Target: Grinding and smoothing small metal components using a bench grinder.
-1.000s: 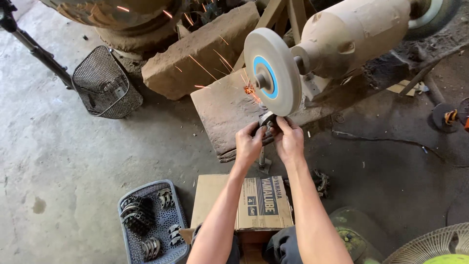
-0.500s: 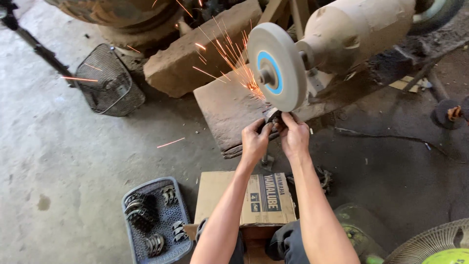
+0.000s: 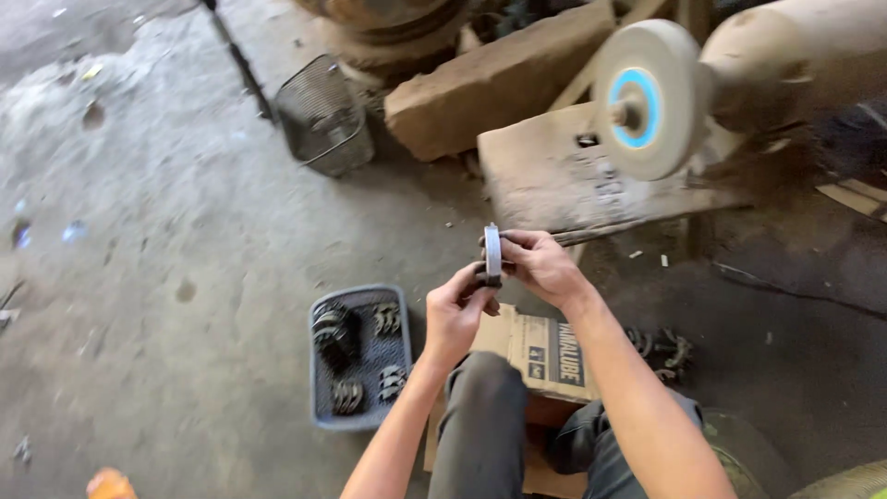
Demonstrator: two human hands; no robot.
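Observation:
I hold a small curved metal part (image 3: 492,253), seen edge-on with a shiny ground rim, between both hands. My left hand (image 3: 456,312) grips its lower end from below; my right hand (image 3: 538,265) clasps it from the right. The part is well away from the grey grinding wheel with a blue centre (image 3: 644,100), which stands up and to the right on a bench grinder (image 3: 785,46). No sparks fly. A blue plastic basket (image 3: 319,383) with several dark curved metal parts lies just left of my knee.
A cardboard box (image 3: 545,349) sits under my forearms. A wire mesh basket (image 3: 325,115) stands on the concrete floor at the upper left. A wooden block (image 3: 494,83) and a worn board (image 3: 554,176) lie beneath the grinder. More metal parts (image 3: 661,349) lie right of the box.
Both hands pulled the metal part back from the grinding wheel towards me; the sparks have stopped. My view swung left and down, so the grinder sits further right.

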